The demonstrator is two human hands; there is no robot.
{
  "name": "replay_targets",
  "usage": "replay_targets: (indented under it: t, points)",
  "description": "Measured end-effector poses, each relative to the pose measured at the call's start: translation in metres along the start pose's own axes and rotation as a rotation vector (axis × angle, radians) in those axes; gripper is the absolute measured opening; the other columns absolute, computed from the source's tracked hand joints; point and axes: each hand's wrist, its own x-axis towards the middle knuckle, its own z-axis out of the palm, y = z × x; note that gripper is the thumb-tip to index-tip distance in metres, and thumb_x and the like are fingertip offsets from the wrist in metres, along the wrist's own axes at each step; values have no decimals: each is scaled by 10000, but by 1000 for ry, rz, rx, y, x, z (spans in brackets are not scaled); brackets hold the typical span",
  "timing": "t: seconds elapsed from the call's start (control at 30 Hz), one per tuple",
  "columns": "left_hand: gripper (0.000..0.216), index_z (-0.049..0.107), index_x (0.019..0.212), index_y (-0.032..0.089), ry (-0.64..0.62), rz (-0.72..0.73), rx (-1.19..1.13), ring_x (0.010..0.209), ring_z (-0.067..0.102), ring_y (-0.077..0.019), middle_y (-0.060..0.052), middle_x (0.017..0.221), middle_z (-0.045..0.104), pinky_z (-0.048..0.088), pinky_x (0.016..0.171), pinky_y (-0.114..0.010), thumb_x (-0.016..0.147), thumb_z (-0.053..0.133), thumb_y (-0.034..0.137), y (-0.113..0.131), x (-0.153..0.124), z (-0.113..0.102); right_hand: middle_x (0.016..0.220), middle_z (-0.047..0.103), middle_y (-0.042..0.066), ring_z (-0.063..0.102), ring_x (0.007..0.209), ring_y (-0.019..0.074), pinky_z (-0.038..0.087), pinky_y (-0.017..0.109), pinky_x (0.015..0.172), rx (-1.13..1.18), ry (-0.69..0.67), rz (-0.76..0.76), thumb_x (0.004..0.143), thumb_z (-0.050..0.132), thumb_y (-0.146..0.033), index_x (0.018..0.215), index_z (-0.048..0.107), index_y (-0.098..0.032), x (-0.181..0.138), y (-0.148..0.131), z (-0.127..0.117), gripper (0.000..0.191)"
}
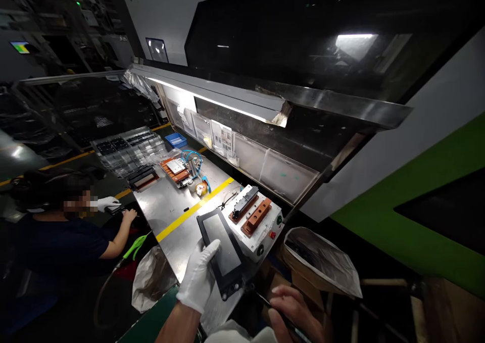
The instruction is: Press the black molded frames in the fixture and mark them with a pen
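Observation:
My left hand [197, 277], in a white glove, grips a black rectangular panel [223, 242] with a greyish, glossy middle, its thumb lying over the near edge. The panel is held tilted above the front of the metal table. My right hand [293, 312] is bare and closed around a thin, dark-handled tool [297, 330]; its slim tip points toward the panel's lower corner, and I cannot make out its kind or whether it touches. Behind the panel stands a white fixture box [250, 239] bearing an orange-brown block [259, 215] and a dark long part [245, 202].
Yellow tape [195, 209] crosses the metal table [155, 206]. Farther back sit an orange fixture [175, 170], a blue tray [176, 140] and stacked clear packs [129, 151]. A lined carton [322, 262] stands right. A co-worker [56, 232] handles a dark part at left. A machine overhangs the table.

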Motion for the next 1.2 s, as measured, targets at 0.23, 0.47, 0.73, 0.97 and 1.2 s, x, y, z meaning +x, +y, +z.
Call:
replay_targets:
  t: [0.23,0.47,0.73,0.97,1.2]
  points:
    - [655,493,1458,223,-19,-14,5,1082,729,-225,-86,1125,770,621,883,-311,857,751,259,1,-5,0,706,730,-15,718,820,298,593,439,738,-7,-70,73,824,680,-270,874,723,-373,4,-6,-2,123]
    - [676,501,1451,203,-10,23,-11,1030,743,-233,-105,1138,766,621,896,-342,834,772,266,-1,-1,1,723,754,-18,740,731,291,617,458,697,9,-117,-71,810,661,-168,969,705,-352,7,-8,-3,247]
    - [642,531,1414,187,-9,52,-63,1016,742,-247,-98,1069,777,610,912,-375,824,774,266,-2,-8,10,798,776,-5,727,793,267,661,426,733,26,-396,-245,742,770,-96,1079,685,-308,17,-21,0,407]
    - [600,563,1393,209,-32,66,-61,1007,743,-233,-77,1063,777,604,925,-364,836,775,282,-3,-9,6,856,789,-3,721,834,255,660,395,740,-18,-524,-309,752,777,-100,1106,664,-285,18,-20,2,415]
    - [550,605,1350,237,-15,69,-103,1081,726,-239,-74,1133,772,586,978,-382,832,778,294,-4,-5,-4,765,748,-7,698,730,243,651,417,700,49,-448,-328,758,725,-84,1112,655,-306,16,-20,5,424]
